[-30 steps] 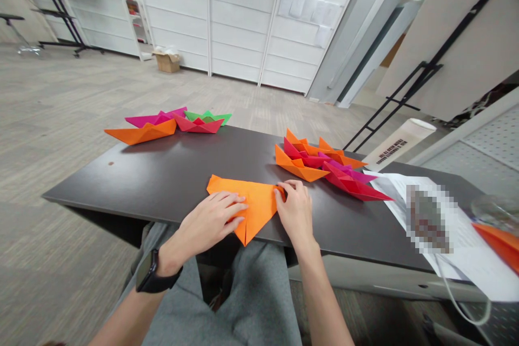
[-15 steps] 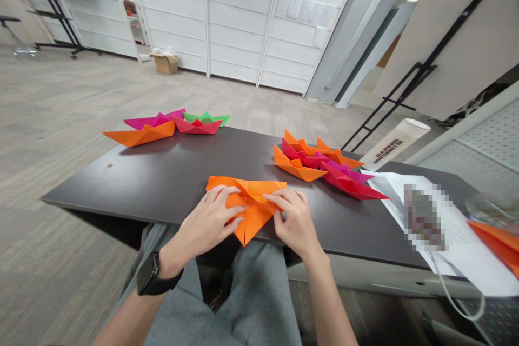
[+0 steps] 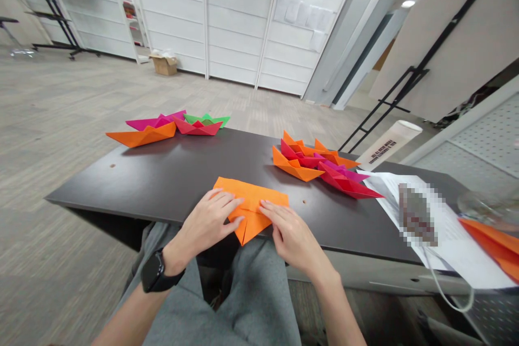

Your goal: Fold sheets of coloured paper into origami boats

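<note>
A folded sheet of orange paper (image 3: 255,194) lies at the table's front edge in the head view. Its upper edge is straight and its pointed lower end, with a slit down the middle, reaches over the edge towards my lap. My left hand (image 3: 211,221) rests on its left side, fingers stretched over the paper and thumb spread lower down. From the right, my right hand (image 3: 290,230) lays its extended fingers flat on a crosswise crease near the middle. Both hands are open and touch the paper from above. What lies under the fingers is hidden.
On the dark table (image 3: 170,178), several folded paper boats (image 3: 298,167) cluster at right. More boats (image 3: 152,134) stand at the far left corner. White printed sheets (image 3: 454,243), a blurred-out item, a white cable (image 3: 441,292) and a white roll (image 3: 391,143) are further right.
The raised upper layer of the orange paper now lies flatter, with a straight crease across it. My fingers have gone from gripping its folds to lying stretched out on top.
</note>
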Tool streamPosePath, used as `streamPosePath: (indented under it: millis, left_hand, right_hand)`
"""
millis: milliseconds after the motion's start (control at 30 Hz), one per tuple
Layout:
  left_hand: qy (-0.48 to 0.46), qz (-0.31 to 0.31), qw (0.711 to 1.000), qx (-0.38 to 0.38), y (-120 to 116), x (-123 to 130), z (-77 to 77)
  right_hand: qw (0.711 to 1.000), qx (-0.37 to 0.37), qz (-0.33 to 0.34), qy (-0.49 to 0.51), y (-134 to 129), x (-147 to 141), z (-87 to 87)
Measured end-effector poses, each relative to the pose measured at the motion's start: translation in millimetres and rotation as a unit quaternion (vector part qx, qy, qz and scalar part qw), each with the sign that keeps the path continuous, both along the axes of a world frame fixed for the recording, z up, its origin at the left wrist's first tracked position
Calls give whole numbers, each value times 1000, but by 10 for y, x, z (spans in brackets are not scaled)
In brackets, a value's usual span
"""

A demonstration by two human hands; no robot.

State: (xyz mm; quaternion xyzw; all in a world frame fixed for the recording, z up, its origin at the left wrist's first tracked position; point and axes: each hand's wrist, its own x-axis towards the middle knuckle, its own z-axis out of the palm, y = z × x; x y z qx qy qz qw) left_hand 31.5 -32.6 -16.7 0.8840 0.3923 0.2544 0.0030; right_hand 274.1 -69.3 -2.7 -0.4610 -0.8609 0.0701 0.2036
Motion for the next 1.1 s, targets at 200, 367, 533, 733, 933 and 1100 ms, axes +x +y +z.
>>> streamPosePath:
  millis: [200,367,533,733,933,1100]
  left_hand:
    - [60,-43,997,-12,-150,-206,-32]
    - [23,-44,998,35,-279,-388,-214]
    - [-20,-29,993,112,-334,-430,-342]
    - [-110,-70,985,113,-484,-471,-309]
    - [-344,78,932,-80,-324,-456,-24]
    - [-294,119,929,-190,200,-424,111]
  right_hand:
    - [1000,-16,-13,-20,-286,68,-74]
    - [997,52,-65,-3,-437,159,-319]
    - [982,136,-130,29,-469,119,-577]
    - [955,183,-140,189,-590,92,-544]
    - [917,88,-189,341,-378,82,23]
    - [907,-26,-206,366,293,121,-36]
